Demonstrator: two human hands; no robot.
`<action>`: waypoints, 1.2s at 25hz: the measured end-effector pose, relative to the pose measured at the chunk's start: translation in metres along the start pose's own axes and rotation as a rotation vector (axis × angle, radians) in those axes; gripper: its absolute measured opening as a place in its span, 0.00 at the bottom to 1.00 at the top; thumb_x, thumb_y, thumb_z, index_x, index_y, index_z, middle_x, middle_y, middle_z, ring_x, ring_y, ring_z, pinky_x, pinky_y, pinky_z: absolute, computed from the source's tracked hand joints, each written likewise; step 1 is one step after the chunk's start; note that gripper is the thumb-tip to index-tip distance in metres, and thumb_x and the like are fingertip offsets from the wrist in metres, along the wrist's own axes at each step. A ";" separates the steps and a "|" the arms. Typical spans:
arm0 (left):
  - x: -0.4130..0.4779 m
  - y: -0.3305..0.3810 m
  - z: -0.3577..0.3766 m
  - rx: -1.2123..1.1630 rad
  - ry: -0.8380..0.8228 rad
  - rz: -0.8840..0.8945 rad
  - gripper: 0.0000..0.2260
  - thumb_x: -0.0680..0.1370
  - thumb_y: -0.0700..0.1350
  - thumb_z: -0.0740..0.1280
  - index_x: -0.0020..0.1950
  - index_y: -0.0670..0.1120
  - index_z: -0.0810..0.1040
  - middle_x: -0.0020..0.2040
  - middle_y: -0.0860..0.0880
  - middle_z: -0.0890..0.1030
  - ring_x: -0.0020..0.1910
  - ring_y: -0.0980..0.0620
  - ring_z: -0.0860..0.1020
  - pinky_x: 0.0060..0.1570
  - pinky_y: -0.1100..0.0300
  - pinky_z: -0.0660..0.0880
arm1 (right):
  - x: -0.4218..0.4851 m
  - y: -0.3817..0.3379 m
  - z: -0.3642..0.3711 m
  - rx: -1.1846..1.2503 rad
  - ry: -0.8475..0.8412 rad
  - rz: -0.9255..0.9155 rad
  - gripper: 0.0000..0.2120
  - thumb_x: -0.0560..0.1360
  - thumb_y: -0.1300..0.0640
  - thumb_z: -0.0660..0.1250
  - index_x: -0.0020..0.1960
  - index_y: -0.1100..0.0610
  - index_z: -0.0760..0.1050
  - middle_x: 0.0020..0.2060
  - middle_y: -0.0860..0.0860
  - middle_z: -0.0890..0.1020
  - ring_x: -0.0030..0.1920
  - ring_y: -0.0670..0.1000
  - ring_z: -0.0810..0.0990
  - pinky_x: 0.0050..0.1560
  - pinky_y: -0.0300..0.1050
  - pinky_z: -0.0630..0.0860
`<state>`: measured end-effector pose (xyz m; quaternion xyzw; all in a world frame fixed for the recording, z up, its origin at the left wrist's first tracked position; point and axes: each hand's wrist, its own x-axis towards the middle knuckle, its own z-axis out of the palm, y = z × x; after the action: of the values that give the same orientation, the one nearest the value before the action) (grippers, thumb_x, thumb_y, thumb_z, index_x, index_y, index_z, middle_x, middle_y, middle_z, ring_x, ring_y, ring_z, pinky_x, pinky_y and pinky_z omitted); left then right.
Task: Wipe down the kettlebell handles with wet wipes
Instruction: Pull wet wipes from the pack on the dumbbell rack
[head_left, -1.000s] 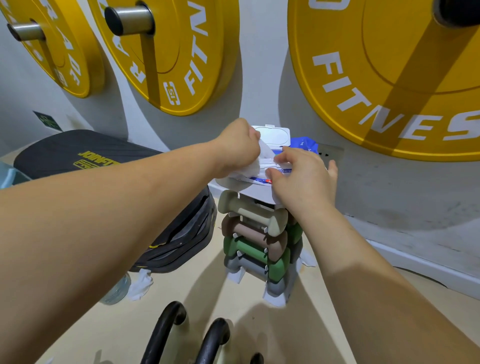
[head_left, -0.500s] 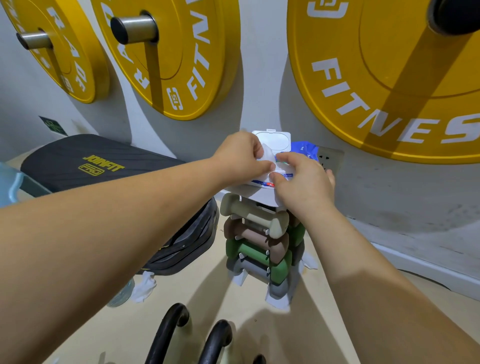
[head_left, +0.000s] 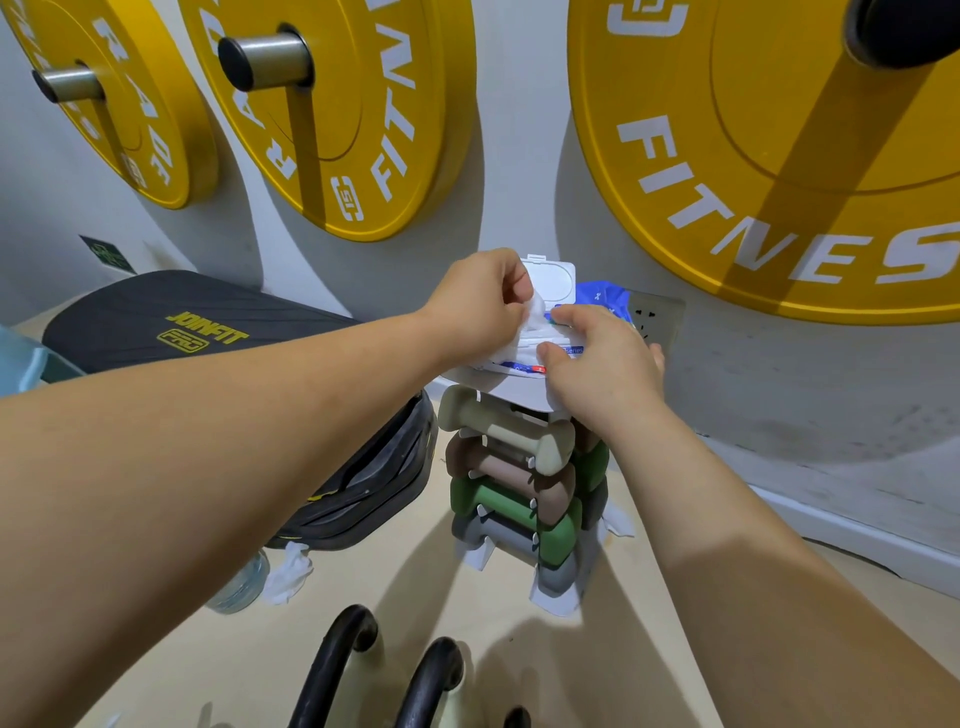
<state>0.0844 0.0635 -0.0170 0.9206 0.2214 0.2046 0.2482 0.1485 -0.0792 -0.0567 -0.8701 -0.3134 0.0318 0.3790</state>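
Note:
A wet wipes pack (head_left: 597, 299) with its white flip lid (head_left: 550, 278) raised lies on top of a white dumbbell rack (head_left: 511, 387). My left hand (head_left: 480, 301) pinches a white wipe (head_left: 530, 325) that sticks out of the pack's opening. My right hand (head_left: 605, 364) holds the pack down, its thumb and fingers curled over the near edge. Two black kettlebell handles (head_left: 337, 670) (head_left: 431, 680) rise at the bottom edge of the view; the bells themselves are out of frame.
The rack holds several small dumbbells (head_left: 506, 436). Stacked black pads (head_left: 208, 338) lie to the left. A crumpled used wipe (head_left: 288, 574) and a clear bottle (head_left: 239, 584) sit on the floor. Yellow weight plates (head_left: 353, 104) hang on the wall above; a socket (head_left: 657, 317) sits behind the pack.
My left hand has lifted slightly and drawn the wipe a little further out of the pack. My right hand stays on the pack.

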 end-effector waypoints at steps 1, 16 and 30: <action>0.000 0.000 0.000 0.042 0.000 0.036 0.06 0.75 0.36 0.68 0.45 0.46 0.78 0.41 0.52 0.81 0.38 0.52 0.76 0.41 0.61 0.75 | 0.001 -0.001 -0.001 -0.014 -0.014 -0.003 0.20 0.79 0.48 0.65 0.70 0.43 0.73 0.70 0.42 0.73 0.73 0.50 0.68 0.77 0.66 0.49; -0.001 0.027 -0.020 -0.849 -0.074 -0.500 0.12 0.81 0.32 0.62 0.59 0.46 0.77 0.54 0.40 0.78 0.48 0.46 0.78 0.55 0.53 0.81 | 0.004 -0.013 -0.004 -0.009 0.005 0.063 0.18 0.80 0.40 0.60 0.69 0.38 0.72 0.65 0.43 0.77 0.73 0.52 0.67 0.75 0.73 0.43; -0.027 0.002 0.005 -0.170 0.225 -0.078 0.05 0.75 0.43 0.74 0.49 0.45 0.80 0.43 0.49 0.83 0.42 0.51 0.81 0.46 0.61 0.80 | 0.011 -0.004 0.000 0.298 0.157 0.179 0.10 0.76 0.48 0.60 0.42 0.53 0.74 0.36 0.46 0.80 0.49 0.56 0.79 0.67 0.62 0.71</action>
<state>0.0653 0.0459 -0.0272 0.8581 0.2652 0.3149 0.3069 0.1553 -0.0705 -0.0516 -0.8285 -0.1963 0.0435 0.5227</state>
